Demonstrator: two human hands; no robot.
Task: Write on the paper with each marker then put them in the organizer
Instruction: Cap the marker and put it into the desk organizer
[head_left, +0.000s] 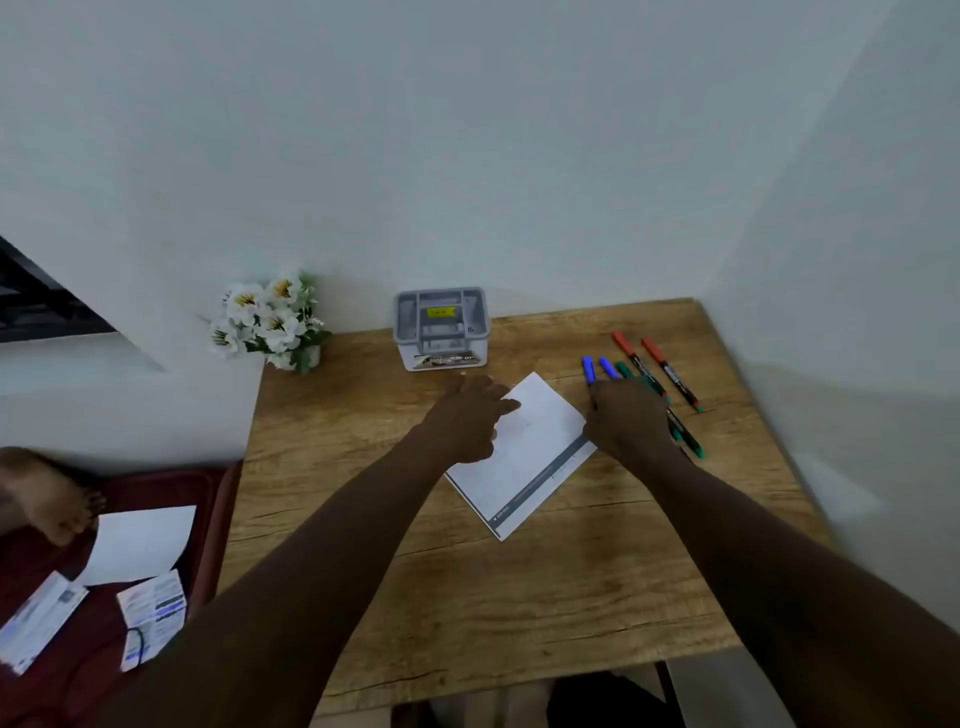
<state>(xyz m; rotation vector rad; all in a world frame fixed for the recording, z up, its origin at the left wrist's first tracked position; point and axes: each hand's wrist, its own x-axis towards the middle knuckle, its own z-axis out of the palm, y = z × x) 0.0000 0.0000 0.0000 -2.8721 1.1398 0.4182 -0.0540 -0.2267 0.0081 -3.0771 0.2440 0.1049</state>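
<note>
A white sheet of paper (540, 447) lies slanted in the middle of the wooden table (467, 597). My left hand (467, 415) rests flat on its left part, fingers spread. My right hand (626, 421) lies over a row of markers just right of the paper. Two blue-capped markers (597, 368) and a green-capped one (625, 370) stick out beyond its fingers; whether the fingers grip any of them is hidden. Two red-capped markers (655, 371) lie further right. The grey organizer (441, 328) stands at the table's back edge, apart from both hands.
A small pot of white flowers (270, 319) stands at the table's back left corner. White walls close in behind and on the right. Left of the table, a red surface (171, 488) holds loose papers and cards, and a person's bare foot (49, 499) rests there.
</note>
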